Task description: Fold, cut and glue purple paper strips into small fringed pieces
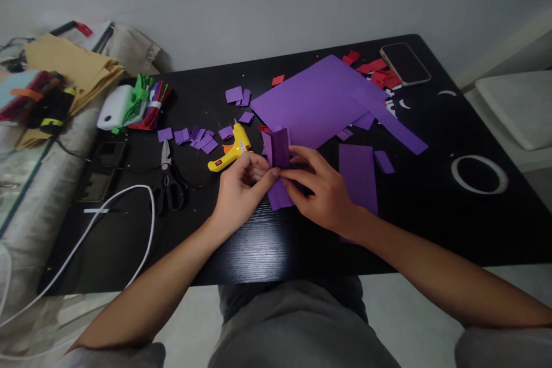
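Observation:
Between my hands stands a folded piece of purple paper [281, 149], its upper part creased upright and a lower flap hanging toward the table's front. My left hand [248, 181] pinches its lower left side between thumb and fingers. From the right, my right hand [317, 187] grips the same piece, with thumb and fingertips closed at the fold. The fingertips partly cover the crease. Just left of the paper lies a yellow hot glue gun [233, 150], its nozzle pointing away from me. A purple paper strip [359, 175] lies under and beyond my right wrist.
A large purple sheet [310, 98] lies behind my hands, with red scraps and a phone [405, 63] at the back right. Black-handled scissors [170, 181], small purple pieces [202, 139] and a white cable [149, 236] are left. A tape roll [479, 175] lies right.

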Demonstrator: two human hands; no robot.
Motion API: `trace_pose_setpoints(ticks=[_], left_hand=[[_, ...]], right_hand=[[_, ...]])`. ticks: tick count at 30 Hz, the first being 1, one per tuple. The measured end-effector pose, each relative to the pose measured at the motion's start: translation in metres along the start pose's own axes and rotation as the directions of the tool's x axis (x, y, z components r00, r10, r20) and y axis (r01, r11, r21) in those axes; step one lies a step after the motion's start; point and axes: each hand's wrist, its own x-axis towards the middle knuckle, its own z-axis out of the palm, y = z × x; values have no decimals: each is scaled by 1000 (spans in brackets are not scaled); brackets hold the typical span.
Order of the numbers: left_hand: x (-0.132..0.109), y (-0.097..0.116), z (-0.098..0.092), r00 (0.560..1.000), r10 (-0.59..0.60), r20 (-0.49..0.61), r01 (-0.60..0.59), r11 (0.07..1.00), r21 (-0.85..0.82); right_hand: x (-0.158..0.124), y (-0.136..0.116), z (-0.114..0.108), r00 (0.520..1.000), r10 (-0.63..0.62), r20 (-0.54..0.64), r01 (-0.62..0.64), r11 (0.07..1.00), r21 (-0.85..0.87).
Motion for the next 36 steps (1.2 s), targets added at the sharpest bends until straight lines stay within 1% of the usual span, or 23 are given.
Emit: trace_pose_setpoints(ticks=[4,5,7,9,12,15,17,19,27,33,36], left_hand=[[1,-2,-2,998,49,-33,-46,997,65],[1,-3,-2,998,54,-34,-51,995,82],[0,-4,-3,998,58,-29,-54,993,104],[0,-4,-4,998,64,-30,-59,991,123],[-1,-4,-4,996,79,-33,-73,983,167],[-2,-4,-3,996,87,-29,-80,977,200],[-3,-5,-3,995,93,-21,-86,974,207],[-3,-5,-3,995,96,-10,-92,973,212],[-2,-1,-3,992,126,21,-127,949,287],[0,0,-4,984,173,29,-168,884,437],[1,-1,-4,984,174,42,-174,866,470]], right_hand=[[1,-3,-1,999,49,6,-49,997,61],[1,-4,-1,997,83,1,-83,991,102],[1,-6,0,981,192,-6,-186,959,213],[0,-7,1,946,323,11,-309,894,324],[1,-7,4,871,477,118,-480,774,412],[2,-5,5,797,552,245,-596,653,466],[3,-4,6,775,559,295,-623,599,503],[4,-3,6,775,555,303,-621,578,529],[1,3,10,779,563,276,-605,558,568],[1,-2,10,813,531,237,-568,635,523],[1,-6,9,823,516,237,-557,651,516]])
